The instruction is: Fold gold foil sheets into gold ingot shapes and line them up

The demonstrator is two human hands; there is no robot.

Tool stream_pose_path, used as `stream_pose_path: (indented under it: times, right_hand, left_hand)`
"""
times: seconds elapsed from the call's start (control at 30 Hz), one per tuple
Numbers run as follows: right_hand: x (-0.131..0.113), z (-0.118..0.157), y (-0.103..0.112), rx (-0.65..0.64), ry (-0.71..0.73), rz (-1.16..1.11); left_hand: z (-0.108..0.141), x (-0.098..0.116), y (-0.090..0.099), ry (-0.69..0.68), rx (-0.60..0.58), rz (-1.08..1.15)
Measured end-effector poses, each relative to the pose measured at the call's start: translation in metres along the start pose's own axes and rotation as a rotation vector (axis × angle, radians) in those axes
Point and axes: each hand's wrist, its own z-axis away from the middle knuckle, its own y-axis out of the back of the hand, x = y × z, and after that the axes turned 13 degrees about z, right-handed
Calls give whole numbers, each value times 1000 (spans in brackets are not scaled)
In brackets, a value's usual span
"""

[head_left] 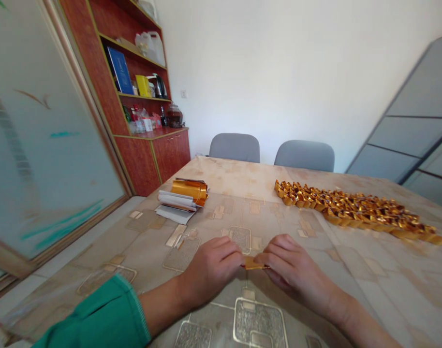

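My left hand (212, 270) and my right hand (289, 263) meet above the middle of the table, pinching a small folded piece of gold foil (253, 263) between their fingertips. Much of the piece is hidden by my fingers. Beyond my left hand lie a curled sheaf of gold foil (190, 190) and a stack of white paper slips (175, 205). To the far right of my right hand stretches a long heap of folded gold foil pieces (355, 210). Neither hand touches the sheaf or the heap.
A patterned beige tablecloth (221, 179) covers the table. Two grey chairs (234, 147) stand at its far side. A red wooden shelf cabinet (148, 145) holds bottles and a kettle at back left. A frosted glass panel (47, 145) stands left.
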Motion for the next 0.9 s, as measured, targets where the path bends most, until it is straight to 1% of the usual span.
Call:
stream_pose_path:
  times: [0.07,0.13,0.23,0.33,0.43,0.53,0.6,0.7,0.77,0.9]
  right_hand:
    - [-2,3,0,-41,27,48]
    - [-5,6,-3,-100,34,58]
    - [-8,8,-7,-222,7,-15]
    - [-9,9,-6,-293,-32,-107]
    - [-8,9,-5,-299,-41,-153]
    - [-5,8,-6,-290,-28,-173]
    - [-3,7,-7,-289,-20,-180]
    - [0,5,-10,-286,-38,-243]
    - [2,4,-13,-278,-76,-321]
    - [3,1,-23,-237,-226,-422]
  left_hand:
    - [0,4,-2,-49,-62,-50]
    - [1,8,-5,-59,-151,-53]
    - [5,12,-6,-39,-273,16]
    - [11,13,-2,-25,-330,71]
    - [15,12,5,-8,-329,132]
    - [16,10,10,61,-326,242]
    - [16,8,12,106,-333,309]
    - [15,5,12,131,-331,358]
    - [15,5,11,138,-318,355]
    - [16,6,11,203,-306,289]
